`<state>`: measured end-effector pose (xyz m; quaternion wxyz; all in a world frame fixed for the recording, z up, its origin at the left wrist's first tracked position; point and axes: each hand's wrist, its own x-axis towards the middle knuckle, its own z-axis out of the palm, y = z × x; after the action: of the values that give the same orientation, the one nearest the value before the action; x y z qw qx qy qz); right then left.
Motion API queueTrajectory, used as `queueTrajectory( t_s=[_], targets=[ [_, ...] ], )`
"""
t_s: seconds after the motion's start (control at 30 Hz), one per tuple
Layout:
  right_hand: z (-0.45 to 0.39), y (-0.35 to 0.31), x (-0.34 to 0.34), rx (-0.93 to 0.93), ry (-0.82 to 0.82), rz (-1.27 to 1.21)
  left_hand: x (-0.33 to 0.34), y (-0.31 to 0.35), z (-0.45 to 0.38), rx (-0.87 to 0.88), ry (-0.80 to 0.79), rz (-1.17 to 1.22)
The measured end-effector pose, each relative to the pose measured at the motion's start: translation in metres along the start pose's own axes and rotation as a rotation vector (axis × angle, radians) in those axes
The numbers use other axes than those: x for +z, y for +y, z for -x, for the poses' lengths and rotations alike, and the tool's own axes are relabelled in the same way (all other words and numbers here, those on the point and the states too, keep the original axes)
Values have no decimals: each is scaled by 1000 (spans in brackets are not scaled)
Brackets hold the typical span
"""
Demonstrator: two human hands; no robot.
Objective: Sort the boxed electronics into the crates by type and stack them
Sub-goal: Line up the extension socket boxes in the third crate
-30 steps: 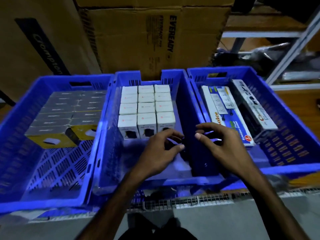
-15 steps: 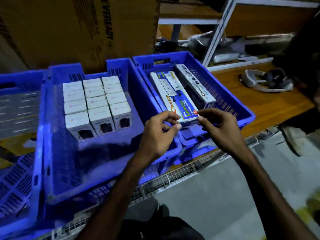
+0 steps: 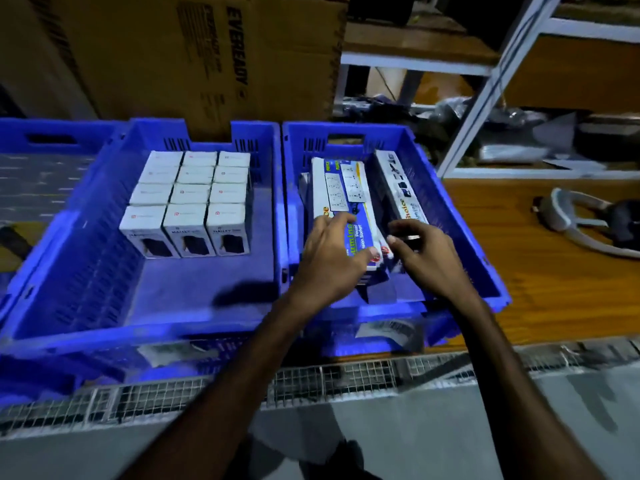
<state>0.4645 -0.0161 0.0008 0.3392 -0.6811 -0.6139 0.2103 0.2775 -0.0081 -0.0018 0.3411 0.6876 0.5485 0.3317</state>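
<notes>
Crates mostly sorted; extension-socket boxes being settled in the right crate (image 3: 460, 216).
Left hand (image 3: 329, 261) grip lies flat, fingers straight, on the blue socket box (image 3: 341, 199); right hand (image 3: 427, 258) grip loosely curled just beside it, hold unclear; white boxes (image 3: 190, 202) fill the middle crate's (image 3: 86, 216) far end.

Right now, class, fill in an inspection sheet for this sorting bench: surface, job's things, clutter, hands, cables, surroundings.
Surface: wooden bench, wire mesh along its front edge.
Job's things: middle blue crate holds twelve small white boxes in rows; right blue crate holds extension socket boxes.
Clutter: white headset on the bench.
Hands: left hand rests on the top socket box; right hand beside it, grip unclear.
Cables: nothing seen.
Surroundings: Eveready carton behind, metal shelving at right.
</notes>
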Motion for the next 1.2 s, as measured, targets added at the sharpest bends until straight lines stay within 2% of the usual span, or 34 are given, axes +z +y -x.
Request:
queueTrajectory(
  t_s=[0.13, 0.27, 0.37, 0.53, 0.6, 0.67, 0.77, 0.9, 1.07, 1.2],
  targets=[
    [-22, 26, -12, 28, -140, 2, 36, -1, -27, -195, -18, -368],
    [-39, 42, -10, 17, -375, 52, 41, 3, -48, -422, -6, -418],
    [-44, 41, 1, -3, -489, 66, 36, -1, -64, -547, -36, -320],
    [-57, 35, 11, -50, -578, 110, 45, -50, -92, -707, 22, 175],
    [-63, 32, 11, -47, -590, 147, 40, -26, -86, -710, 5, 348],
    [-67, 32, 10, -1, -601, 152, 36, -17, -83, -709, 14, 343],
    [-72, 37, 5, 56, -597, 118, 33, -4, -80, -668, 111, 313],
    [-67, 35, -10, -14, -621, 141, 34, 22, -74, -533, 187, 141],
    [-50, 32, -4, -112, -548, 39, 55, 31, -74, -489, 243, -23],
    [-47, 34, 2, -80, -523, -49, 59, 34, -68, -419, 305, -126]
  ],
)
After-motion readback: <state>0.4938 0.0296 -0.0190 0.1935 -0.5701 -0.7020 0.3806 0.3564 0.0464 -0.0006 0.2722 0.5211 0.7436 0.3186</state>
